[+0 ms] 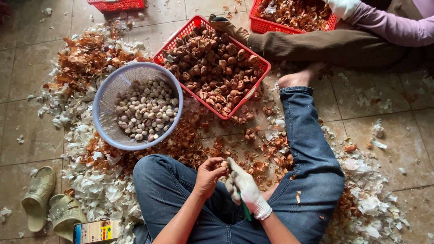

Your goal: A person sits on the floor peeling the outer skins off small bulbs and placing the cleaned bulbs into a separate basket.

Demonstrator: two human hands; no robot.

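Note:
I sit cross-legged in blue jeans on a tiled floor. My bare left hand (209, 174) is closed on a small brown unpeeled garlic bulb (223, 165) over my lap. My right hand (244, 185), in a white glove, grips a green-handled tool (244, 210) and touches the same bulb. A round lavender basket (103, 97) of peeled pale cloves (147, 110) stands just ahead on the left. Beside it a red basket (194, 22) holds many brown unpeeled bulbs (217, 68).
Brown and white peelings (95, 180) litter the floor around my legs. Another person in brown trousers (325, 45) and a pink sleeve sits at top right by a second red basket (260, 25) of skins. Two sandals (43, 199) and a small colourful pack (96, 231) lie at lower left.

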